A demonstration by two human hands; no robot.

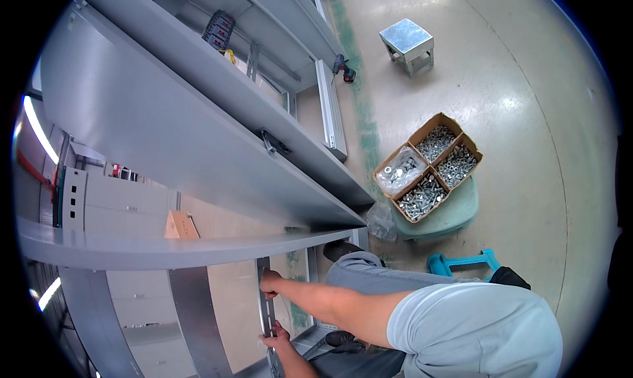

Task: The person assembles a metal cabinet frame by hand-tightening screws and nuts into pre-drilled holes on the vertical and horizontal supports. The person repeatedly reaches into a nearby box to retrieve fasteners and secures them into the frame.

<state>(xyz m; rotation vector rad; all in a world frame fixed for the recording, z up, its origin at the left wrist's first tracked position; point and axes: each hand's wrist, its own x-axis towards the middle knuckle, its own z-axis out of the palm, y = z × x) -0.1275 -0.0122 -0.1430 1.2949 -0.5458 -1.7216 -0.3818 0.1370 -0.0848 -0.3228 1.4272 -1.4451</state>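
A narrow grey slotted metal rail (266, 313) runs upright below the curved grey beam of a cabinet frame (198, 254). My right hand (269, 283) is closed on the rail's upper part, with the thumb side partly hidden. Lower down, my left hand (278, 339) grips the same rail, fingers bent around its edge. Whether a small fastener sits in either hand is too small to tell. Wider dark metal strips (198, 315) stand to the left of the rail within the frame.
A divided cardboard box of bolts, nuts and washers (432, 161) rests on a pale green stool (455, 213). A blue plastic stool (465, 262) and a metal step stool (407, 38) stand on the floor. A large grey panel (171, 107) with a latch, and a cordless drill (344, 69), are beyond.
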